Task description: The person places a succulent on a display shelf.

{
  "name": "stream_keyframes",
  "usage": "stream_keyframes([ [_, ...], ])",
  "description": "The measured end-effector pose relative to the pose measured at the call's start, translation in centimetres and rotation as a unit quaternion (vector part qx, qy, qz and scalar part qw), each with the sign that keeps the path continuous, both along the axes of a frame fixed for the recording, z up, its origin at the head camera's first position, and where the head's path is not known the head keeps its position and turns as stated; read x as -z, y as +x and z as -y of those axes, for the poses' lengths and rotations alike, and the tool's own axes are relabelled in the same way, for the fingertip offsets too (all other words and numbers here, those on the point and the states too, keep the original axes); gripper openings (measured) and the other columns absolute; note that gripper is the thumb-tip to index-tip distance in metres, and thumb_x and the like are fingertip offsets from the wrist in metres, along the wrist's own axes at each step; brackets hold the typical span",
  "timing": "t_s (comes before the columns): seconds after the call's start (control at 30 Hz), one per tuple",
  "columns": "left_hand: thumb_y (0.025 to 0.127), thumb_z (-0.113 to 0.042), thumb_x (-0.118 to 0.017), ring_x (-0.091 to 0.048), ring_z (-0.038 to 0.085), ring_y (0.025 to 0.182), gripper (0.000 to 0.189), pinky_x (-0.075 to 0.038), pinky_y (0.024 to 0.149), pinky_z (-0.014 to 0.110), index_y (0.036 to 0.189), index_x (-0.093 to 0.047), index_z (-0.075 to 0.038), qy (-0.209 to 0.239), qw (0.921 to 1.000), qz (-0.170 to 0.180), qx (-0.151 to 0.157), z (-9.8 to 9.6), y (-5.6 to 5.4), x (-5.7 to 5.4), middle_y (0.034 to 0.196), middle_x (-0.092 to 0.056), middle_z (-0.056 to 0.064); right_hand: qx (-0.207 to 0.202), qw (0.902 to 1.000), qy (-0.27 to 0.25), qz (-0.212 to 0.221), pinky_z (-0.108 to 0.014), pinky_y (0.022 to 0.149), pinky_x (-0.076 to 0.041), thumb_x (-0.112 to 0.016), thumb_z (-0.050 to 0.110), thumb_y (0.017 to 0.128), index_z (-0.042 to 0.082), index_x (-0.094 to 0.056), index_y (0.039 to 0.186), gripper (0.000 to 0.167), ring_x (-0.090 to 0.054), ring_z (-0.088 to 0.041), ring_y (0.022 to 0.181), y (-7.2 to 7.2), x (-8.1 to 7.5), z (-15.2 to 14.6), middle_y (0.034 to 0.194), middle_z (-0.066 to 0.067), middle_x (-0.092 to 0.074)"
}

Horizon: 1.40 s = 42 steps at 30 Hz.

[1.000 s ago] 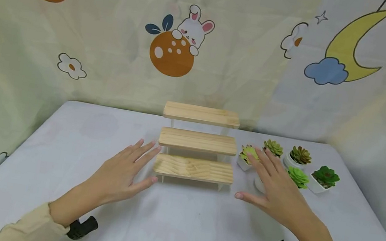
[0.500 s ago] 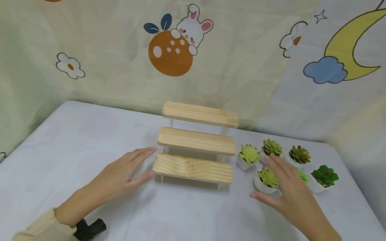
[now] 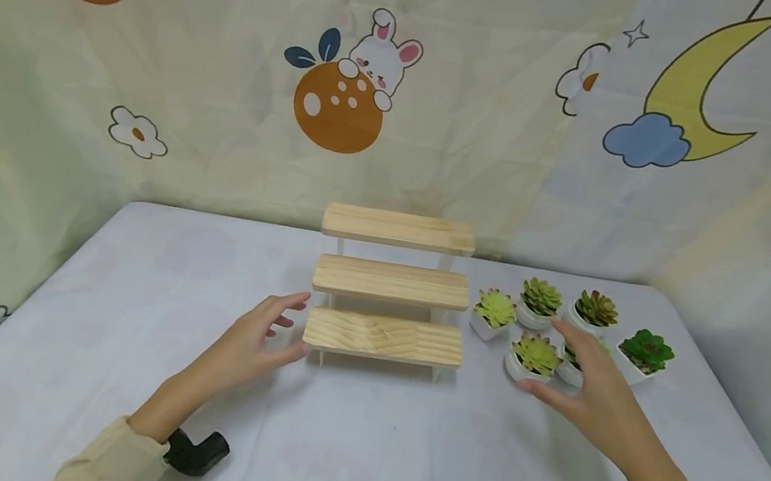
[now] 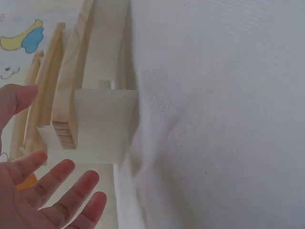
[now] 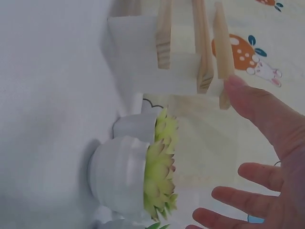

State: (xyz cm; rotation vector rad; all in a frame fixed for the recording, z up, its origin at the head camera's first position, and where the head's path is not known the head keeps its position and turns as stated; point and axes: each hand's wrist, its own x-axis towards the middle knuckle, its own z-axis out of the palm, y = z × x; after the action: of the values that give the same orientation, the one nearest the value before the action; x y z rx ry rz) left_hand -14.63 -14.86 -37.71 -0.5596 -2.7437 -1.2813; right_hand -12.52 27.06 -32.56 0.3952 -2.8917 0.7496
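Observation:
A three-step wooden display stand [image 3: 384, 336] with pale uprights stands at the middle back. My left hand [image 3: 247, 349] is at its left end, fingers and thumb spread around the corner of the lowest step; in the left wrist view the fingers [image 4: 64, 212] hold nothing. To the stand's right my right hand [image 3: 597, 388] hovers over the small potted succulents, thumb and fingers apart. Its thumb lies close to a yellow-green succulent [image 3: 536, 355] in a round white pot [image 5: 119, 174]. Another potted succulent [image 3: 570, 371] is partly hidden behind the right hand.
Around the right hand stand more succulents: a pale one [image 3: 496, 308] in a square pot, a green one [image 3: 541, 296], a reddish one [image 3: 597, 308] and a dark green one [image 3: 646, 351]. A printed cloth [image 3: 229, 81] hangs behind the white-covered table [image 3: 352, 454].
My right hand has moved rightward, uncovering the front yellow-green succulent. The left hand has turned and narrowed its spread beside the stand's left end. The stand and pots have stayed put.

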Motion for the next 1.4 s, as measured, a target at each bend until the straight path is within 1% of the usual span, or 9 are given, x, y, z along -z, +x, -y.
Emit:
stream_keyframes([
  [0.17, 0.081, -0.023, -0.072, -0.058, 0.031, 0.104, 0.066, -0.047, 0.085, 0.047, 0.138, -0.04, -0.01, 0.051, 0.9984, 0.025, 0.009, -0.2, -0.5, 0.5, 0.129, -0.05, 0.016, 0.019, 0.9997, -0.003, 0.018, -0.061, 0.087, -0.039, -0.072, 0.045, 0.078, 0.005, -0.022, 0.147, 0.094, -0.042, -0.048, 0.117, -0.1, 0.5, -0.3, 0.142, -0.029, -0.031],
  [0.23, 0.081, -0.023, -0.072, -0.058, 0.029, 0.102, 0.068, -0.047, 0.085, 0.046, 0.138, -0.039, -0.009, 0.06, 0.9975, 0.036, 0.01, -0.3, -0.6, 0.8, 0.129, -0.049, 0.016, 0.027, 0.9992, -0.007, 0.028, -0.06, 0.084, -0.042, -0.07, 0.046, 0.079, 0.005, -0.02, 0.147, 0.094, -0.046, -0.047, 0.113, -0.1, 0.7, -0.4, 0.142, -0.029, -0.03],
  [0.33, 0.08, -0.023, -0.073, -0.058, 0.027, 0.102, 0.07, -0.048, 0.085, 0.043, 0.139, -0.038, -0.008, 0.072, 0.9957, 0.057, 0.012, -0.4, -0.9, 1.2, 0.13, -0.048, 0.016, 0.035, 0.9983, -0.015, 0.044, -0.059, 0.086, -0.043, -0.069, 0.047, 0.079, 0.006, -0.019, 0.148, 0.094, -0.046, -0.047, 0.114, -0.3, 1.1, -0.4, 0.144, -0.028, -0.028],
  [0.5, 0.081, -0.021, -0.073, -0.057, 0.026, 0.1, 0.071, -0.049, 0.083, 0.033, 0.14, -0.036, -0.009, 0.102, 0.9907, 0.088, 0.018, -0.4, -1.1, 1.6, 0.129, -0.046, 0.016, 0.049, 0.9971, -0.016, 0.056, -0.058, 0.087, -0.043, -0.067, 0.049, 0.08, 0.006, -0.017, 0.148, 0.095, -0.045, -0.049, 0.116, -0.5, 1.5, -0.1, 0.146, -0.029, -0.024],
  [0.63, 0.082, -0.018, -0.071, -0.056, 0.026, 0.099, 0.069, -0.049, 0.082, 0.032, 0.14, -0.036, -0.009, 0.123, 0.9863, 0.108, 0.022, -0.6, -1.3, 1.6, 0.128, -0.046, 0.017, 0.06, 0.9958, -0.023, 0.065, -0.057, 0.088, -0.044, -0.068, 0.048, 0.08, 0.006, -0.016, 0.148, 0.095, -0.045, -0.051, 0.116, -0.6, 1.5, 0.1, 0.146, -0.029, -0.024],
  [0.83, 0.082, -0.017, -0.071, -0.056, 0.026, 0.1, 0.066, -0.048, 0.084, 0.034, 0.138, -0.038, -0.009, 0.141, 0.9819, 0.124, 0.019, -0.8, -1.6, 1.9, 0.128, -0.045, 0.016, 0.066, 0.9947, -0.028, 0.073, -0.057, 0.086, -0.044, -0.067, 0.048, 0.081, 0.007, -0.016, 0.148, 0.094, -0.045, -0.05, 0.116, -0.5, 1.6, 0.3, 0.146, -0.029, -0.024],
  [1.07, 0.081, -0.017, -0.071, -0.056, 0.025, 0.099, 0.063, -0.047, 0.083, 0.031, 0.136, -0.041, -0.009, 0.163, 0.9769, 0.137, 0.014, -0.9, -1.8, 2.2, 0.128, -0.046, 0.015, 0.067, 0.9947, -0.021, 0.076, -0.059, 0.086, -0.043, -0.066, 0.048, 0.081, 0.009, -0.014, 0.149, 0.094, -0.045, -0.05, 0.116, -0.1, 1.6, 0.4, 0.142, -0.03, -0.032],
  [1.23, 0.081, -0.018, -0.072, -0.057, 0.024, 0.099, 0.063, -0.048, 0.082, 0.03, 0.136, -0.041, -0.01, 0.163, 0.9768, 0.139, 0.013, -0.9, -1.8, 2.3, 0.128, -0.046, 0.014, 0.061, 0.9955, -0.028, 0.068, -0.06, 0.087, -0.042, -0.066, 0.046, 0.082, 0.006, -0.017, 0.148, 0.092, -0.043, -0.049, 0.117, 0.0, 1.8, 0.5, 0.144, -0.029, -0.03],
  [1.4, 0.082, -0.019, -0.071, -0.056, 0.024, 0.099, 0.062, -0.047, 0.081, 0.03, 0.136, -0.041, -0.01, 0.167, 0.9747, 0.149, 0.012, -0.9, -1.8, 2.2, 0.129, -0.045, 0.014, 0.066, 0.9956, -0.035, 0.057, -0.058, 0.086, -0.042, -0.067, 0.042, 0.083, 0.002, -0.02, 0.146, 0.088, -0.045, -0.048, 0.115, -0.1, 2.2, 0.7, 0.141, -0.028, -0.032],
])
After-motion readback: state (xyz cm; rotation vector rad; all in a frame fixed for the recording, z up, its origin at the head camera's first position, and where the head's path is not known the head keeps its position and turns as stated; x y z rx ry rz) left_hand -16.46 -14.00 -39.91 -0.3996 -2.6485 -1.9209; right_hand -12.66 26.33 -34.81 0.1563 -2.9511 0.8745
